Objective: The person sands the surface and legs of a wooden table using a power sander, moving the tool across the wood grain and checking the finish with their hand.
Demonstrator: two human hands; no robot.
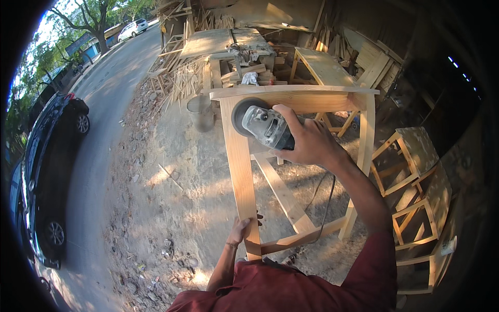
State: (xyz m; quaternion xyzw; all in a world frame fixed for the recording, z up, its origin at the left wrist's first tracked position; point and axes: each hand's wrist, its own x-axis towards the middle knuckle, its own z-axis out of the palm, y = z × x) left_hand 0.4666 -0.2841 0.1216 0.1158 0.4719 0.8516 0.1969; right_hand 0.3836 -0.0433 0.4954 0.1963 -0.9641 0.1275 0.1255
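Observation:
My right hand (312,138) is closed round the body of an angle grinder (267,125). The grinder's round dark disc (243,115) lies against the upper part of a wooden leg, just under the top rail; whether it spins I cannot tell. This leg belongs to a bare wooden frame (237,171), like a table or stool, with a slatted brace and a lower rail. Lower down the same leg, my left hand (240,230) grips it, fingers wrapped round its edge. A dark cord (326,208) hangs below my right forearm, past the lower rail.
Wooden stools (416,151) stand at the right. Behind the frame are a wooden table (327,67), a workbench (208,41) with offcuts beneath, and a grey bucket (200,112). Rubble covers the ground at left, beside a road (99,104) with a black car (49,177).

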